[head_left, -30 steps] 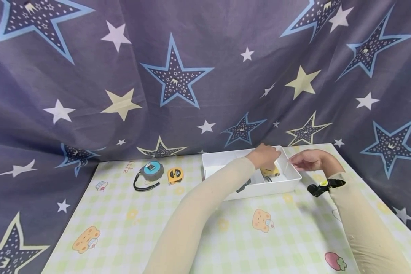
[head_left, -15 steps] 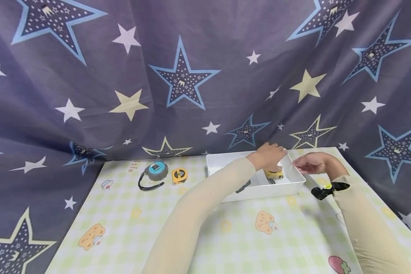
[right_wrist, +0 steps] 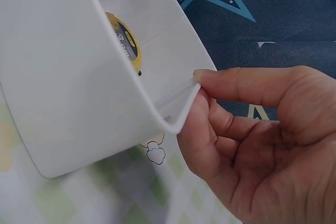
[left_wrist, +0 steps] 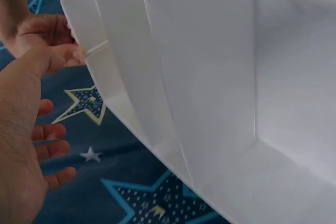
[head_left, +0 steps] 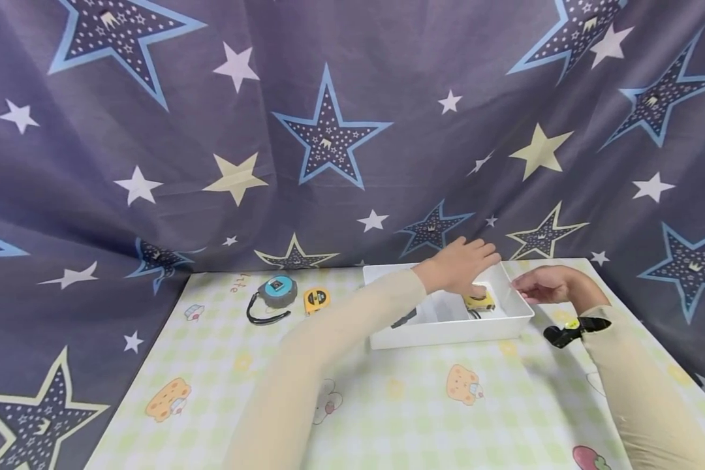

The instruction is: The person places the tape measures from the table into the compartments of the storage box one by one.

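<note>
A white divided box [head_left: 446, 333] stands toward the back right of the table. Inside its right compartment lies a yellow tape measure [head_left: 480, 303], partly covered by my left hand [head_left: 458, 266] in the head view. That hand hovers over the box with its fingers extended, and nothing shows in its grasp. In the left wrist view, the fingers of the left hand [left_wrist: 23, 129] are apart from one another beside the box wall [left_wrist: 205, 77]. My right hand [right_wrist: 262, 140] pinches the rim of the box's right end between thumb and fingers. The yellow tape measure [right_wrist: 127, 43] also shows in the right wrist view.
On the left of the table lie a blue-and-grey tape measure [head_left: 279, 292] with a black strap and a small orange tape measure [head_left: 316, 300]. A checked cloth [head_left: 399, 418] covers the table. Behind it hangs a dark star-patterned curtain [head_left: 388, 65].
The left hand has come up off the yellow tape measure, its fingers straightening. The right hand keeps its hold on the rim. The head view has swung slightly left.
</note>
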The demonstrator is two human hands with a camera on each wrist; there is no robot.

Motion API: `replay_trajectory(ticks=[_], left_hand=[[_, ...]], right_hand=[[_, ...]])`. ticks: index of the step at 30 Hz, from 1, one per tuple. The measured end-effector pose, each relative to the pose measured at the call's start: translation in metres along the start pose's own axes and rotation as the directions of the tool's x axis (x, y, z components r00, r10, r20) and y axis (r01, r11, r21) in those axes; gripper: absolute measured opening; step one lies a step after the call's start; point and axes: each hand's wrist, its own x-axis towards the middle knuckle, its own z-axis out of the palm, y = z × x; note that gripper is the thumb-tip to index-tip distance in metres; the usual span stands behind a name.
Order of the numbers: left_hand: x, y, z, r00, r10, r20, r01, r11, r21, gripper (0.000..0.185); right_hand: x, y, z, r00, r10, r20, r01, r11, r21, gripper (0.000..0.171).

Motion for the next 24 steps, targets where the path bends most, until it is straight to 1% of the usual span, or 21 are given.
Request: replay_trajectory(ticks=[3, 7, 9, 13, 16, 18, 21, 24], left_hand=[[-0.017, -0.009, -0.005, 0.997, 0.016, -0.072, -0.016, 1.0, 0.006, 0.077], [-0.045, -0.025, -0.01, 0.983, 0.022, -0.182, -0.025, 1.0, -0.009, 0.07], [-0.061, -0.034, -0.011, 0.976, 0.013, -0.216, -0.022, 0.999, -0.039, 0.067], [-0.099, -0.054, -0.008, 0.967, -0.044, -0.249, 0.011, 0.991, -0.133, 0.063], [-0.126, -0.068, 0.003, 0.96, -0.094, -0.264, 0.05, 0.984, -0.168, 0.061], [-0.142, -0.076, 0.013, 0.956, -0.126, -0.264, 0.08, 0.981, -0.177, 0.059], [-0.163, -0.085, 0.028, 0.958, -0.172, -0.228, 0.13, 0.973, -0.189, 0.057], [-0.179, -0.091, 0.041, 0.96, -0.21, -0.183, 0.169, 0.962, -0.214, 0.057]], right_hand=[[-0.001, -0.001, 0.001, 1.0, 0.003, -0.003, -0.003, 1.0, 0.008, 0.025], [-0.004, -0.003, 0.004, 1.0, 0.004, -0.004, -0.004, 1.0, 0.023, 0.026], [-0.006, -0.004, 0.005, 1.0, 0.001, -0.002, -0.001, 1.0, 0.018, 0.027], [-0.007, -0.006, 0.007, 1.0, 0.002, -0.01, -0.002, 1.0, 0.008, 0.028], [-0.006, -0.006, 0.007, 1.0, 0.006, -0.014, -0.006, 1.0, 0.008, 0.028], [-0.006, -0.006, 0.007, 1.0, 0.008, -0.01, -0.008, 1.0, -0.002, 0.027], [-0.006, -0.006, 0.006, 1.0, 0.018, -0.01, -0.019, 1.0, -0.012, 0.028], [-0.006, -0.006, 0.005, 1.0, 0.027, -0.008, -0.027, 0.999, -0.021, 0.028]])
